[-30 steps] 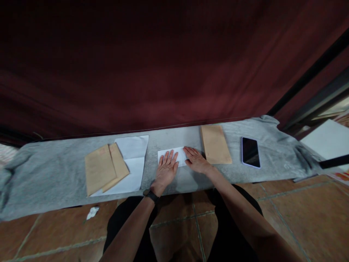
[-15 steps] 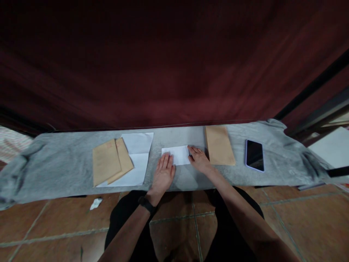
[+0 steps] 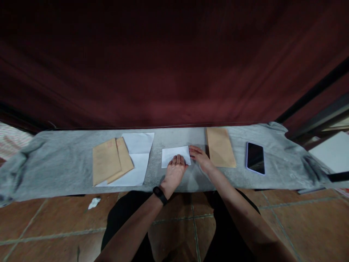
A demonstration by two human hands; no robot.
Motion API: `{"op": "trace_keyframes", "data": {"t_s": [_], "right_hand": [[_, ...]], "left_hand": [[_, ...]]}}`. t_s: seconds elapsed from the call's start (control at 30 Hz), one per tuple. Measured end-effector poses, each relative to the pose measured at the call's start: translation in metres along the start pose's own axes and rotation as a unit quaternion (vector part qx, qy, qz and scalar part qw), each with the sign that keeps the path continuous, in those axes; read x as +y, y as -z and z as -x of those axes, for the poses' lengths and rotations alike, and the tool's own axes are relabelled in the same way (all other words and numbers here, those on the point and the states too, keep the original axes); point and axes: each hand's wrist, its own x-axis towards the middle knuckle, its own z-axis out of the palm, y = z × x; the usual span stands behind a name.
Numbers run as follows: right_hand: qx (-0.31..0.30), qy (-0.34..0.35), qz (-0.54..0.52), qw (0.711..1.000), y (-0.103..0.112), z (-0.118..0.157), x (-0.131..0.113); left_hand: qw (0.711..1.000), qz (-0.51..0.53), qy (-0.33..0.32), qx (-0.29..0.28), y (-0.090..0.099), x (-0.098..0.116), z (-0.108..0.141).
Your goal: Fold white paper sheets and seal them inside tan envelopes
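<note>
A folded white sheet of paper [image 3: 168, 153] lies flat on the grey cloth, straight in front of me. My left hand [image 3: 176, 171] rests palm down over its near edge, fingers stretched out on the paper and covering part of it. At the paper's right end is my right hand [image 3: 200, 158], with its fingers extended and the fingertips at the paper's edge. Just beyond the right hand lies a stack of brown envelopes [image 3: 221, 147].
To the left, two brown envelopes [image 3: 106, 160] overlap a creased white sheet [image 3: 140, 165]. A phone [image 3: 255, 157] in a purple case lies at the right on the grey cloth [image 3: 289, 160]. Dark red fabric [image 3: 174, 72] hangs behind. A crumpled white scrap [image 3: 94, 203] is on the tiled floor.
My left hand has slid right along the folded paper, from its left end to nearer its right end. My right hand has stayed at the right edge.
</note>
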Motion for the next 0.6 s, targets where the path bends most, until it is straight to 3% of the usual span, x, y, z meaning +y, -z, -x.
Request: {"op": "trace_keyframes", "data": {"t_s": [0.23,0.4,0.6], "right_hand": [[0.016,-0.051,-0.093,0.994,-0.004,0.008,-0.016],[-0.029,-0.074,-0.144,0.986,-0.003,0.017,-0.034],[-0.009,-0.075,-0.199,0.977,0.001,0.017,-0.039]], "left_hand": [[0.996,-0.037,-0.075,-0.014,0.007,0.010,-0.002],[0.999,-0.038,-0.027,-0.013,0.025,0.015,0.002],[0.984,0.102,0.092,0.109,0.071,-0.007,0.009]]}}
